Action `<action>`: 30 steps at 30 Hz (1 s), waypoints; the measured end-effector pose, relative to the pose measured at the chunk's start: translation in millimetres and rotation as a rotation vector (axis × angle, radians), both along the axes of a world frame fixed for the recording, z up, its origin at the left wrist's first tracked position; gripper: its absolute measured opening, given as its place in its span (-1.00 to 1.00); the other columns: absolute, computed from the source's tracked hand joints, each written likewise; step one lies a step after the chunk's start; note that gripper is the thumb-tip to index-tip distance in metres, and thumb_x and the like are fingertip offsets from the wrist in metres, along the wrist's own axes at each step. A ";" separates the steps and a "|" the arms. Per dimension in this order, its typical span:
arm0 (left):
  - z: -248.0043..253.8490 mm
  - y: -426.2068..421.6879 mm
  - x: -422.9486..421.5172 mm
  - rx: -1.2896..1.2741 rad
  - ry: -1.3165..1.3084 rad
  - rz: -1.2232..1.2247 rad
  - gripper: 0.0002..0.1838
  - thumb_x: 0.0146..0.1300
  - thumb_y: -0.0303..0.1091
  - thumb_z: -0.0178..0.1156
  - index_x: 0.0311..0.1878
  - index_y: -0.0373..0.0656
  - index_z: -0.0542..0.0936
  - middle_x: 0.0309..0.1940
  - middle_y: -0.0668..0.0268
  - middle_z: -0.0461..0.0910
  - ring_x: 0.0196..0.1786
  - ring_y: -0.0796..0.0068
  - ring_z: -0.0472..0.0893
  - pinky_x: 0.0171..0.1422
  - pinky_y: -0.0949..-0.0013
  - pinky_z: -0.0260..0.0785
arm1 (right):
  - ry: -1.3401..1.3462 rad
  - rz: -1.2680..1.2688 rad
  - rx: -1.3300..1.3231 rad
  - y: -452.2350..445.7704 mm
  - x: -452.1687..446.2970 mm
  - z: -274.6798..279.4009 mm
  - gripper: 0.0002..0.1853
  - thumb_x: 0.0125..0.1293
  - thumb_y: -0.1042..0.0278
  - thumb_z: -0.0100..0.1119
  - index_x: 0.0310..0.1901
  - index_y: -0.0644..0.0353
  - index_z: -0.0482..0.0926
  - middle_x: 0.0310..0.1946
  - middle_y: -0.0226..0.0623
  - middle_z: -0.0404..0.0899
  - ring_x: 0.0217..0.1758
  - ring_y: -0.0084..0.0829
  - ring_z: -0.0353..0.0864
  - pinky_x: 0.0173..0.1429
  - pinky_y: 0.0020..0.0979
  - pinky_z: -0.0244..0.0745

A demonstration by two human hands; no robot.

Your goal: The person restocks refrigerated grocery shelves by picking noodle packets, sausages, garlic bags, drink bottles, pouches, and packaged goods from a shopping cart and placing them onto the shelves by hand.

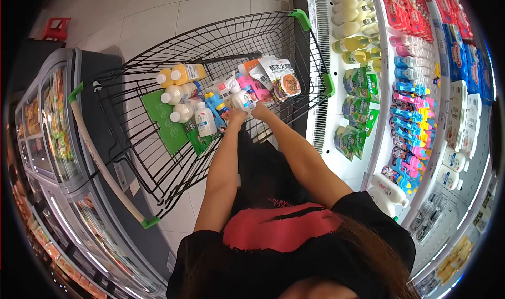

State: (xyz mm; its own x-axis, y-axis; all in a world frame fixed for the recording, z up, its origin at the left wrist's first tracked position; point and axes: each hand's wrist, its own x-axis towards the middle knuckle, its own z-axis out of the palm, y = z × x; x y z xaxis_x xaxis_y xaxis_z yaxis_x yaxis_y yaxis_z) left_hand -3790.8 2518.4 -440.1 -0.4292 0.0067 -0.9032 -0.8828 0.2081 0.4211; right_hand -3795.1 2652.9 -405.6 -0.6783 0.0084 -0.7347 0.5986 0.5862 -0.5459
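Both my hands are over the near side of a black wire shopping cart (181, 40). My left hand (238, 115) and my right hand (259, 110) have their fingers closed round a white bottle (242, 100) with a label, one on each side of it. Just left of it lie blue-capped bottles (214, 102) and another white bottle (204, 119). Orange bottles (188, 73) and pale bottles (182, 111) are farther left in the cart. Beyond my right hand are a pink bottle (258, 87) and a white food pouch (281, 78).
Refrigerated shelves (377, 62) on the right hold bottles, green packs (361, 86) and red packs (406, 12). A glass-doored freezer (73, 125) stands on the left. The cart's handle (108, 167) is at the left, and a red stool (56, 29) is at the far left.
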 end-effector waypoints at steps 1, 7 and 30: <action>4.0 7.6 -7.0 -0.060 0.063 0.024 -0.56 0.02 -0.37 0.37 0.00 -0.31 0.59 -0.20 0.13 0.67 -0.16 0.25 0.66 -0.14 0.23 0.47 | -0.046 -0.035 0.094 0.3 2.8 -23.4 -0.44 0.07 0.42 0.08 0.10 0.62 0.32 -0.08 0.39 0.57 0.10 0.15 0.59 0.17 -0.12 0.47; -7.8 20.4 -31.6 -0.149 0.345 0.069 -0.34 -0.22 -0.47 0.57 0.06 -0.32 0.56 -0.08 0.09 0.68 -0.04 0.23 0.67 0.08 0.25 0.47 | -0.146 0.015 -0.023 13.5 -18.2 -33.8 -0.31 0.19 0.34 0.07 0.30 0.51 0.13 0.01 0.40 0.53 0.15 0.17 0.55 0.20 -0.12 0.46; 328.8 154.0 -63.5 0.843 0.850 -0.231 -0.29 0.26 -0.58 0.25 0.38 -0.33 0.09 0.35 0.00 0.20 0.35 0.20 0.35 0.41 0.18 0.27 | 0.866 -0.838 0.051 115.7 30.5 325.7 -0.59 0.37 0.57 -0.03 0.25 0.27 0.39 0.06 -0.01 0.57 0.09 -0.26 0.61 0.10 -0.30 0.51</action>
State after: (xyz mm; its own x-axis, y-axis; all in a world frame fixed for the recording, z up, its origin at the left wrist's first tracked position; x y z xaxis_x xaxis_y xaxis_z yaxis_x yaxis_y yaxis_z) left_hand -3854.3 2672.3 -111.3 -0.7927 0.6095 -0.0112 -0.2388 -0.2935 0.9257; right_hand -3764.7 2768.6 -79.9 -0.7158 0.6979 -0.0245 0.2502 0.2235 -0.9420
